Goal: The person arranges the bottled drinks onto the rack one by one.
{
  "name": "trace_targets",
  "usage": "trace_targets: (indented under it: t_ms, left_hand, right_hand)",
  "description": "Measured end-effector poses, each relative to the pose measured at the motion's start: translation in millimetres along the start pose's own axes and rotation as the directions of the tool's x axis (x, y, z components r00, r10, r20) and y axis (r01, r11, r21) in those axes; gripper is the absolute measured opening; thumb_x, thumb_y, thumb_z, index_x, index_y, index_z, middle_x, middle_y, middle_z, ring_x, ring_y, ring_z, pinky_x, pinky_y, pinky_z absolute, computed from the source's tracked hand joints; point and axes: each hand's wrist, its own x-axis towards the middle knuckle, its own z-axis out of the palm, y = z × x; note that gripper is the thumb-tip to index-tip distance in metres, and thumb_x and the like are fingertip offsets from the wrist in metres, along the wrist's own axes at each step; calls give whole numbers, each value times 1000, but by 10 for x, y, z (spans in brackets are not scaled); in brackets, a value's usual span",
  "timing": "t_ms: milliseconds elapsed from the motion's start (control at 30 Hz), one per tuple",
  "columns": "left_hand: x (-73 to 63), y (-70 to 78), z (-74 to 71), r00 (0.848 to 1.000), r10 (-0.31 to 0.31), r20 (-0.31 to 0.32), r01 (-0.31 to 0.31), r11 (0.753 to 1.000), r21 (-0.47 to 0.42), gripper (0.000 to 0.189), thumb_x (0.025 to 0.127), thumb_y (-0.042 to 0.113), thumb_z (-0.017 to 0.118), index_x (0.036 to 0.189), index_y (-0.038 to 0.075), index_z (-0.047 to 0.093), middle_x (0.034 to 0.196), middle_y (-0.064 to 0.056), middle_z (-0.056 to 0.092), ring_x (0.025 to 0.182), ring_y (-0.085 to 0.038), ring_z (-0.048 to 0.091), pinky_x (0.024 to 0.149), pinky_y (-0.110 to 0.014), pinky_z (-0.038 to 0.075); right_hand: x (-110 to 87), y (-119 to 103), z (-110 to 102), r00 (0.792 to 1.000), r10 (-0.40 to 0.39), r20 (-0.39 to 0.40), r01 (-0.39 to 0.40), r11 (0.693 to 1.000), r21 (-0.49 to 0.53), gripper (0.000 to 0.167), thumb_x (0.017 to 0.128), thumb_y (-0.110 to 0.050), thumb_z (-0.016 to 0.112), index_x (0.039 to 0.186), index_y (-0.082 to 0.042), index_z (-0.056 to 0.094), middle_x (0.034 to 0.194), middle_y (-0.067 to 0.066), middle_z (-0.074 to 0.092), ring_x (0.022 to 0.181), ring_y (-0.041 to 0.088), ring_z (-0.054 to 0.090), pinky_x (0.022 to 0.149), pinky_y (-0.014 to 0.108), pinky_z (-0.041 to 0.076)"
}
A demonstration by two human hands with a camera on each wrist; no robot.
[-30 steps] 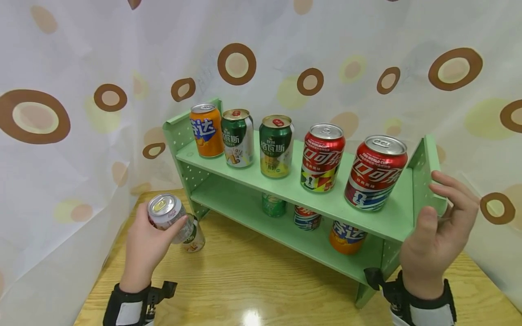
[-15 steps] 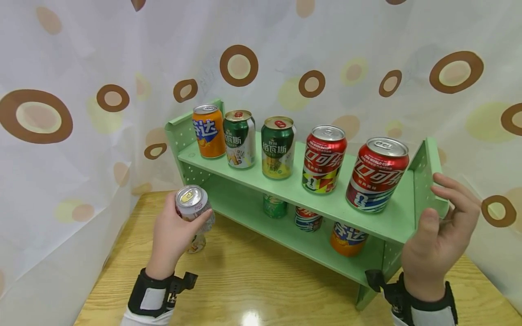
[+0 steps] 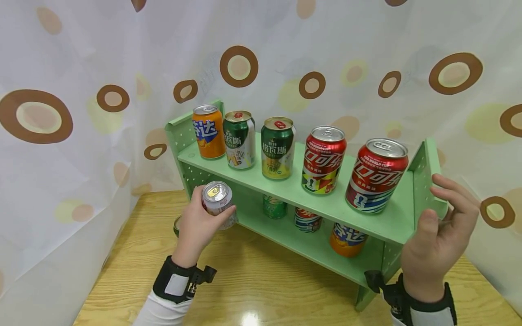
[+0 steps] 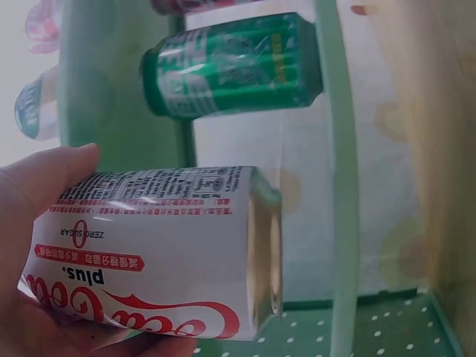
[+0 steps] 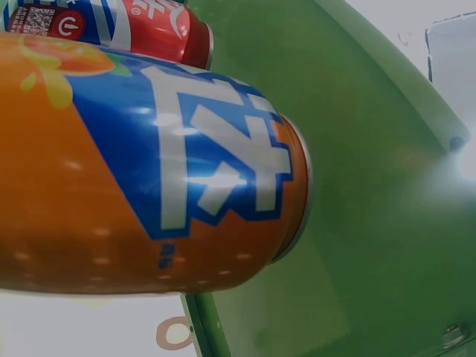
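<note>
In the head view my left hand [image 3: 196, 224] grips a white cola can [image 3: 220, 203] upright, right at the front of the lower shelf. The left wrist view shows its red lettering and the thumb and fingers around its body; beyond it is a green can [image 4: 234, 63] on that shelf. My right hand [image 3: 438, 246] rests against the right end panel of the green two-tier rack [image 3: 422, 194], thumb spread from the fingers. An orange soda can [image 5: 126, 171] fills much of the right wrist view, where that hand is hidden.
On the top shelf stand an orange can [image 3: 209, 136], two green kvass cans [image 3: 277, 149] and two red cola cans [image 3: 377, 176]. Several cans sit on the lower shelf, including a red one [image 3: 307, 220]. Another can [image 3: 176, 226] on the wooden table [image 3: 253, 280] is mostly hidden behind my left hand.
My left hand has carried the white cola can rightward, from above the can on the table to the lower shelf's front. My right hand stays at the rack's end panel.
</note>
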Motion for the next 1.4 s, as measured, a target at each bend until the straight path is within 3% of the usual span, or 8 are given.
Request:
trace_targets:
  t_ms: [333,733,1400]
  left_hand:
    - [53,-26,187,999,33,4,-33,999,13,78,81,30,89,141,4,46,134,-18,65,122,-35,66,100,-54,56]
    - [75,-31,273,999,54,6,-54,998,24,77,81,31,89,139,3,47,132,-18,66,120,-35,67,98,-53,56]
    - [225,-69,371,999,48,14,-49,997,61,73,84,36,86,135,2,46,126,-18,65,111,-35,68,89,-52,58]
  right_hand:
    - [1,15,-12,1000,-3,9,3,1000,-1,43,93,-29,73,102,11,58,119,17,64,120,27,55,101,27,42]
    - [5,1,-12,1000,-1,0,1,1000,5,43,93,-29,74,101,11,58,119,16,65,120,27,56,105,29,40]
    - [3,13,-3,1000,-5,-3,5,1000,-8,42,93,-28,72,101,11,58,119,17,64,119,27,55,103,28,41]
